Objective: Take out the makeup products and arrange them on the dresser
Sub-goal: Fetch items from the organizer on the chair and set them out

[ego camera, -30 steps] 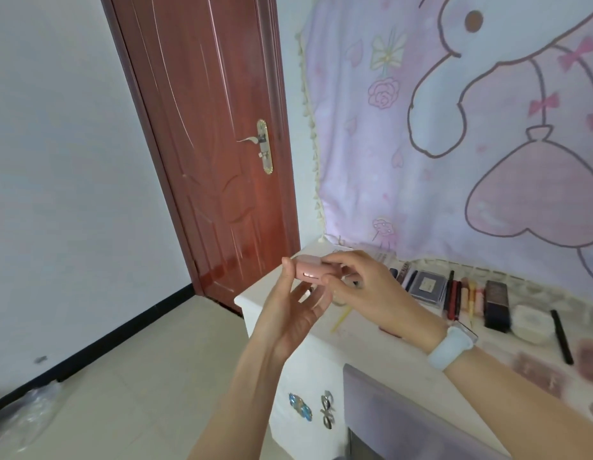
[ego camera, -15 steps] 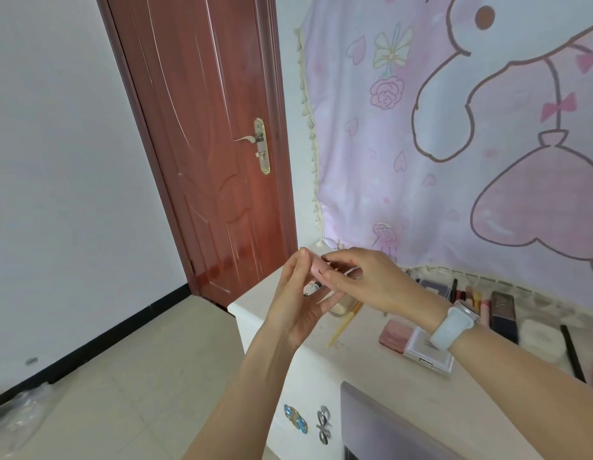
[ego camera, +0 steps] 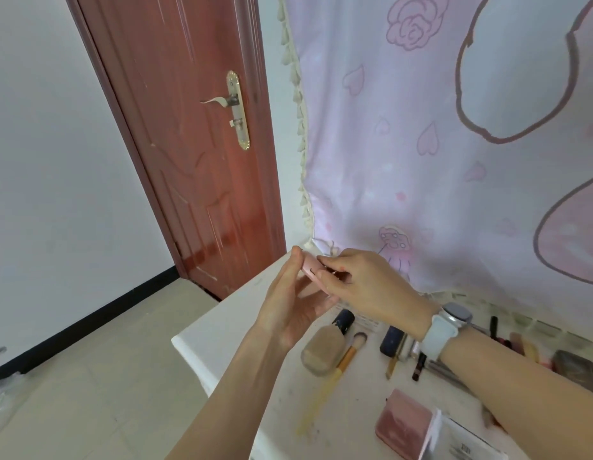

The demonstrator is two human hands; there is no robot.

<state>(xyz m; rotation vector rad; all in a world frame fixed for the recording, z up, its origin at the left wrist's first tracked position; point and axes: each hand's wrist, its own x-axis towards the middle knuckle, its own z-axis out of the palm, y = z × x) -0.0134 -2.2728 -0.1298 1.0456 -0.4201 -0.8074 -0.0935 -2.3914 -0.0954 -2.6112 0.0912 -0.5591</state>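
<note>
Both hands hold a small pink compact (ego camera: 311, 269) above the left end of the white dresser (ego camera: 228, 323). My left hand (ego camera: 290, 307) cups it from below and the left, fingers pointing up. My right hand (ego camera: 361, 283), with a white watch on its wrist, pinches the compact's upper right edge. Beneath the hands lie a beige foundation bottle (ego camera: 323, 351) with a dark cap and a yellow-handled brush (ego camera: 338, 370). A pink palette (ego camera: 404, 423) and a white box (ego camera: 464, 443) lie at the front.
Several pencils, tubes and a dark case (ego camera: 574, 370) line the dresser's back right, under my right forearm. A pink cartoon curtain (ego camera: 454, 161) hangs behind. A red-brown door (ego camera: 195, 144) stands to the left, with tiled floor (ego camera: 89, 376) below it.
The view has dropped and drawn closer to the dresser, so more products show. Both hands stay on the pink compact, which has turned more edge-on between them.
</note>
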